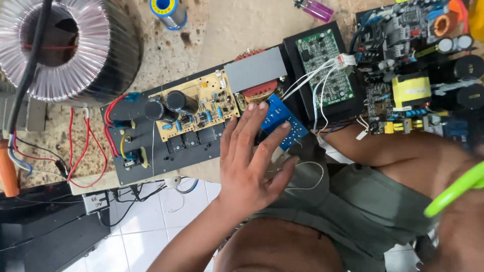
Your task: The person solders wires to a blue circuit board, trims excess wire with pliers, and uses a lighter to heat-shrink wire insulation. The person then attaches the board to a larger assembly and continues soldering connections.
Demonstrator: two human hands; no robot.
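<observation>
While the left hand (249, 161) lies flat with fingers (254, 126) spread wide, its fingertips rest on the blue board (282, 123) and touch the edge of the tan board (199, 108), both on a black plate (156, 156) near the front edge of the surface (237, 30). At the right edge of the view the right hand (461, 226) is blurred; it holds a green tool (454, 191), though how the fingers close I cannot tell. A toroidal coil (65, 48) sits at the far left corner, and a green board (322, 65) lies just beyond the blue one.
</observation>
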